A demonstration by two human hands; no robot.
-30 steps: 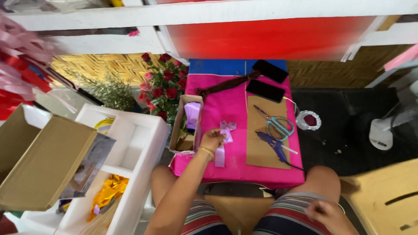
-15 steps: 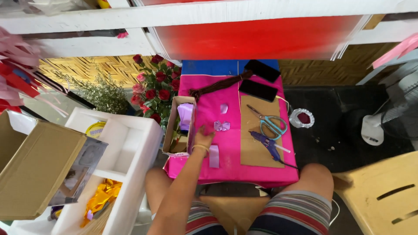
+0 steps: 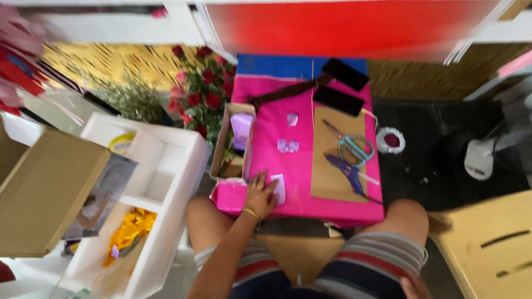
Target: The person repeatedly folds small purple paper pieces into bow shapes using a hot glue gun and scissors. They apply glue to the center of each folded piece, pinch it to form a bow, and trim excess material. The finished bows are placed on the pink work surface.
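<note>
Head view, looking straight down over striped shorts and bare knees at a pink board [image 3: 299, 171].

Left hand [image 3: 260, 195] flat on the near left corner of the board, fingers [image 3: 265, 178] loosely spread, pinching nothing. Fingertips just touching a pale pink slip [image 3: 280, 188] that lies beside them. Right hand [image 3: 413, 288] barely in at the bottom edge by the right thigh, well apart from the board. Cannot tell how its fingers stand.

As for progress, judging from the layout: two small pale cut pieces [image 3: 288, 145] [image 3: 292, 119] already lying loose further up the board, apart from each other and from the slip. Nothing joined or glued together as far as can be made out. Scissors [image 3: 354, 145] and glue gun [image 3: 346, 170] resting untouched on a brown card sheet [image 3: 332, 185] on the right half of the board. Two black slabs [image 3: 339, 100] at the far edge.

Containers: narrow open carton [image 3: 226, 138] against the left edge of the board, with lilac paper [image 3: 241, 126] inside. White foam tray [image 3: 183, 166] further left, in compartments: crumpled yellow foil [image 3: 130, 230] in the near one, a yellow roll [image 3: 121, 143] in the far one, the middle one too washed out to tell. Big brown box [image 3: 50, 194] at far left, contents hidden by its flap. Red roses [image 3: 202, 94] behind the carton.
</note>
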